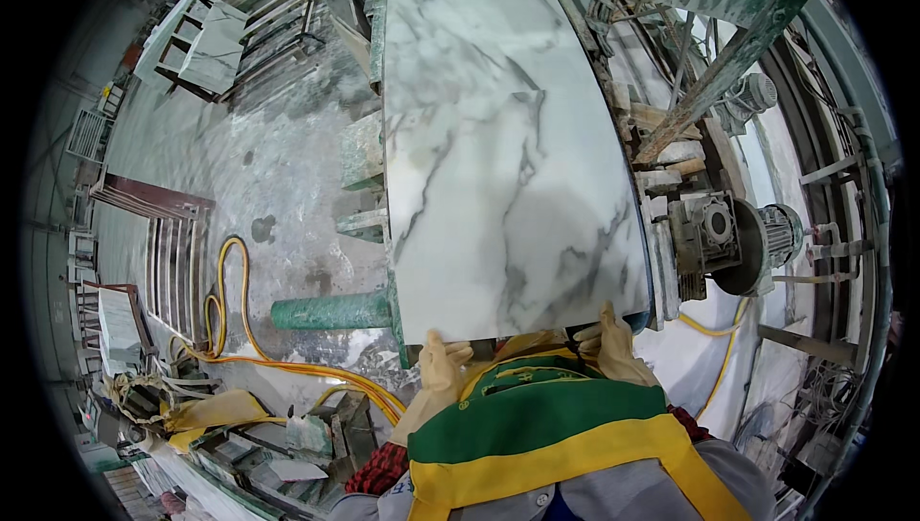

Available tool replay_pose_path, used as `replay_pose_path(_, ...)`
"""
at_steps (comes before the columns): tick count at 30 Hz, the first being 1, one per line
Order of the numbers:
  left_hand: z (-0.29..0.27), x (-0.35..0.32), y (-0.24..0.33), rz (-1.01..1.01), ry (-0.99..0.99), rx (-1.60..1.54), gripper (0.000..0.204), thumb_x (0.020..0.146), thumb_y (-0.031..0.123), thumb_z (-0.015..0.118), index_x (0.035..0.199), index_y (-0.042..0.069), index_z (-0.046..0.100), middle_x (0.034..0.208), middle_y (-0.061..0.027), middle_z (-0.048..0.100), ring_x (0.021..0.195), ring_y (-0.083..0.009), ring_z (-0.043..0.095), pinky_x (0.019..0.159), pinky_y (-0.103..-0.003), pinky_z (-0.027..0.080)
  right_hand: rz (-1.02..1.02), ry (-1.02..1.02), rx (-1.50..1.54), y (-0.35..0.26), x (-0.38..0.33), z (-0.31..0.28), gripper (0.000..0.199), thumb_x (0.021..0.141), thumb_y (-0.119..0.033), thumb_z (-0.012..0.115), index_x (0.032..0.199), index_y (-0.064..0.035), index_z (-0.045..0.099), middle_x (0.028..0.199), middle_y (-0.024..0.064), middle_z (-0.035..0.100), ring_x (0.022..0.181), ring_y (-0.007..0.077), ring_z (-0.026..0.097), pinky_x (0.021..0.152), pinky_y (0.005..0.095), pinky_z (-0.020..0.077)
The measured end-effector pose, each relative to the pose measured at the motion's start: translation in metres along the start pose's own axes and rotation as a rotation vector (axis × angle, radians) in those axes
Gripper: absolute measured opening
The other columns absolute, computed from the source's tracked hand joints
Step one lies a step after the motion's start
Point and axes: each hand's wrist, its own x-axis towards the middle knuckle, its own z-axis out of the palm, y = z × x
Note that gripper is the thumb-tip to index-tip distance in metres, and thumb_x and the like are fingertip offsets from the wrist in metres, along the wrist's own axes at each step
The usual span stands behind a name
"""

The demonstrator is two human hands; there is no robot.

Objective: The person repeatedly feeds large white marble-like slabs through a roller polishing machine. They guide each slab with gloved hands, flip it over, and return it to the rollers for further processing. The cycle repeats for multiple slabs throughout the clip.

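Observation:
A large white slab with grey marble veining (pixel 508 157) stretches away from my body, lying on a green machine bed. My left hand (pixel 441 368), in a cream glove, grips its near edge at the left corner. The thumb lies at the rim, and the other fingers bend under the edge. Close to the near right corner, my right hand (pixel 609 341), gloved alike, holds the same edge with its thumb up against it. The fingertips beneath the slab are partly hidden. A green and yellow apron (pixel 537 425) covers my front just below both hands.
Right of the slab stand an electric motor with gearbox (pixel 733 233) and a slanting beam (pixel 719 80). A green roller-like tube (pixel 331 311) juts out left. Yellow hoses (pixel 287 365) cross the floor near a metal rack (pixel 175 262). Stone offcuts (pixel 297 468) lie lower left.

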Motion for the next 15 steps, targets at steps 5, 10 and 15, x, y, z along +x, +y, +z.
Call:
replay_pose_path(5,-0.01,-0.001,0.028,-0.104,-0.123,0.264,0.073,0.118,0.055,0.04,0.132,-0.015,0.056,0.104,-0.0295,0.077,0.084,-0.035,0.077,0.08,-0.046,0.067,0.02,-0.073,-0.069,-0.004,0.011,-0.012,0.075,0.113,-0.064,0.051,0.123,0.0091,0.067,0.074,0.0242,0.076,0.048,0.0281,0.062,0.046,0.037,0.0511)
replay_pose_path(10,0.001,-0.018,0.054,-0.111,-0.215,0.391,0.08,0.117,0.058,0.038,0.133,-0.017,0.061,0.107,-0.0299,0.078,0.086,-0.0348,0.078,0.08,-0.043,0.066,0.097,-0.07,-0.115,-0.012,0.016,-0.02,0.077,0.11,-0.067,0.053,0.115,0.008,0.071,0.073,0.0245,0.076,0.045,0.0272,0.061,0.044,0.0379,0.0471)
replay_pose_path(15,-0.012,-0.011,0.066,-0.069,-0.34,0.509,0.079,0.116,0.06,0.04,0.119,-0.012,0.073,0.093,-0.0218,0.08,0.076,-0.0261,0.076,0.074,-0.039,0.064,0.092,-0.264,-0.5,-0.031,0.032,-0.059,0.082,0.109,-0.07,0.052,0.113,0.0094,0.073,0.072,0.0195,0.076,0.057,0.0234,0.069,0.055,0.0348,0.0536)
